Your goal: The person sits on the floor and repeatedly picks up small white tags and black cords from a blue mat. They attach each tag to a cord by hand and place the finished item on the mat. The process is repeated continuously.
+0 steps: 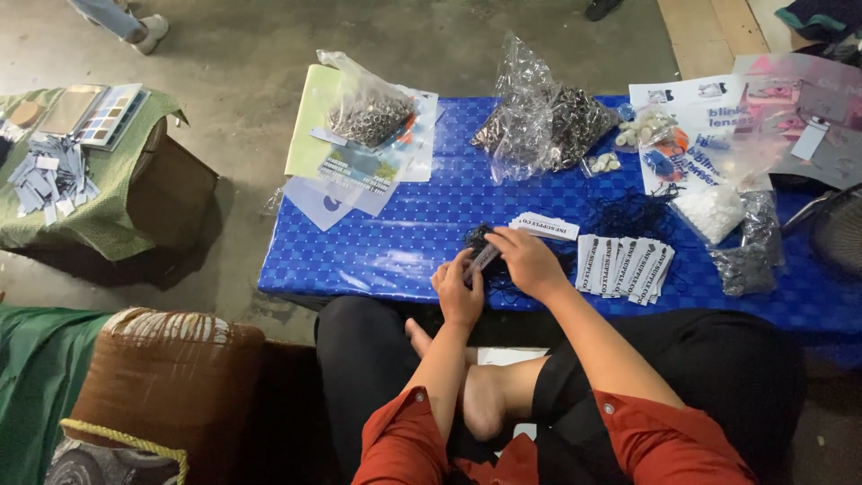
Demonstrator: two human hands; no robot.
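Blue checkered plastic is covering the low table (pixel 404 242), and the person is sitting close so both hands are working at its near edge. The left hand (pixel 460 292) is pinching a narrow white tag (pixel 482 260) between curled fingers, and the right hand (pixel 530 260) is closing over its other end, beside a bundle of black strings (pixel 478 238). A fanned row of white tags (pixel 624 266) is lying just right of the hands, within easy reach. 2 clear bags of small metal parts (pixel 539 126) are standing farther back. The fingertips are hiding each other, so I cannot tell if a string is being held.
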